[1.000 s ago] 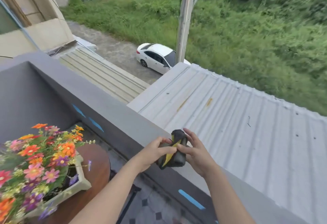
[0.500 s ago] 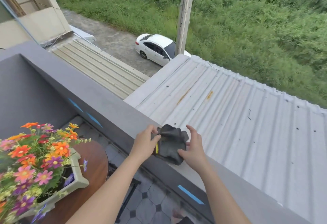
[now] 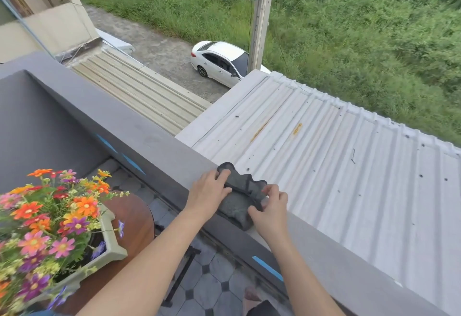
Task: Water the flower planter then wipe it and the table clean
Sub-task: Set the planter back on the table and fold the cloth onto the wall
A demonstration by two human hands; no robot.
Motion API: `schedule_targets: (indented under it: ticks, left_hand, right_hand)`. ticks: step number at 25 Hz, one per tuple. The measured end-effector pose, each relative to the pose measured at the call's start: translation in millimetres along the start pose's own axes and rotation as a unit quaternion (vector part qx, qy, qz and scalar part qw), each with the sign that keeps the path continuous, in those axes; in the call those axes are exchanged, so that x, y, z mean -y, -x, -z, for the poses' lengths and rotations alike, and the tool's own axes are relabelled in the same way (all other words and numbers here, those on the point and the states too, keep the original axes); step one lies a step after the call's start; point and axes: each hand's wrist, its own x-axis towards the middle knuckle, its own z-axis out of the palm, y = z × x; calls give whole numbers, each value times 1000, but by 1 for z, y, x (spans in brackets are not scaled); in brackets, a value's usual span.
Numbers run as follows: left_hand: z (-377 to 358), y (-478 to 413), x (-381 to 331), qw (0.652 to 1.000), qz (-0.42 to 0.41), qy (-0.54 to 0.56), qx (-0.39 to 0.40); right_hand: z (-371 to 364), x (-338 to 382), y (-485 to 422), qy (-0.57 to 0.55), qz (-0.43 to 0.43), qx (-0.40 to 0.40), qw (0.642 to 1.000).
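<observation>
A dark grey cloth [image 3: 239, 201] lies spread on top of the grey balcony wall [image 3: 154, 141]. My left hand [image 3: 208, 194] grips its left edge with curled fingers. My right hand [image 3: 270, 207] pinches its right edge between thumb and fingers. At the lower left stands the pale green flower planter [image 3: 109, 253], full of orange, pink and purple flowers, on a round brown table [image 3: 136, 218].
Beyond the wall a corrugated metal roof [image 3: 336, 166] slopes away. A white car [image 3: 219, 62] and a utility pole [image 3: 260, 16] stand on the road below. Grey floor tiles [image 3: 212, 283] with dark diamonds lie under my arms.
The cloth was bunched up in both hands above the wall. It has come down onto the wall top and spread out flat, with both hands still on its edges.
</observation>
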Motion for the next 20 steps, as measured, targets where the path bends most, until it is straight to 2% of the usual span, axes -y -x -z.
schedule_targets:
  ticks: [1,3,5,7,10,11,12,14,16,18,20]
  left_hand:
    - [-1,-2,4,997,-41,-64,-28]
    - [-6,-4,9,982,-118,-123,-85]
    - [-13,-4,11,965,-207,-127,-100]
    - [-15,-5,10,958,-245,-118,-87]
    - [-8,-7,4,962,-232,-128,-60]
    - [-6,-7,3,970,-204,-116,-57]
    - [-2,-10,2,983,-159,-77,-55]
    - [6,-27,5,998,16,35,-44]
    - [11,-38,9,983,139,88,-86]
    - [10,-38,8,971,147,125,-142]
    - [8,-26,-4,975,44,160,-150]
  right_hand:
    - [-2,0,3,1,6,-6,1000]
    - [-7,-4,11,16,16,-6,1000]
    - [-9,-8,14,49,24,9,998]
    - [-8,-11,11,77,39,27,996]
    - [0,-15,7,94,39,68,993]
    - [2,-16,7,95,37,78,992]
    - [4,-19,7,102,35,83,991]
    - [6,-21,9,133,46,83,987]
    - [5,-21,13,210,67,60,974]
    - [-1,-23,14,305,119,4,945]
    - [-9,-22,11,337,145,10,930]
